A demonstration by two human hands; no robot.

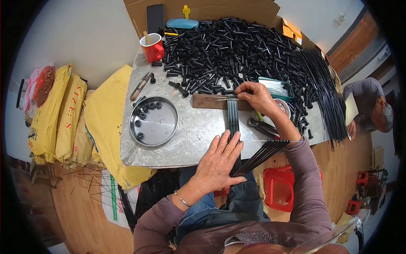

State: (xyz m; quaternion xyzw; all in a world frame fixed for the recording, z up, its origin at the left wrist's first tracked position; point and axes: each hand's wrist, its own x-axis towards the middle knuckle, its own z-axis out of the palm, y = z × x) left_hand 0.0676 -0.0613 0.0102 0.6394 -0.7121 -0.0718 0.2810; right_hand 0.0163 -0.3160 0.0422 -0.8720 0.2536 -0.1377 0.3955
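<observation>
Several thin black strips (233, 116) lie side by side across the table's front, their far ends resting on a brown wooden block (207, 101). My left hand (216, 163) lies on them with fingers stretched out and palm down. At the far ends, my right hand (257, 98) pinches a thin light wire (223, 99) that crosses the strips; its fingertips partly hide the wire. More black strips (266, 149) fan out under my right forearm, strung at their ends on another wire (258, 140). Black-handled pliers (260, 125) lie beside my right wrist.
A heap of black tubular parts (237, 46) covers the table's back. At left are a round metal tray (167, 137) with black knobs, a utility knife (141, 86) and a red mug (153, 48). Long black rods (323, 93) lie at right. Another person (372, 103) sits beyond.
</observation>
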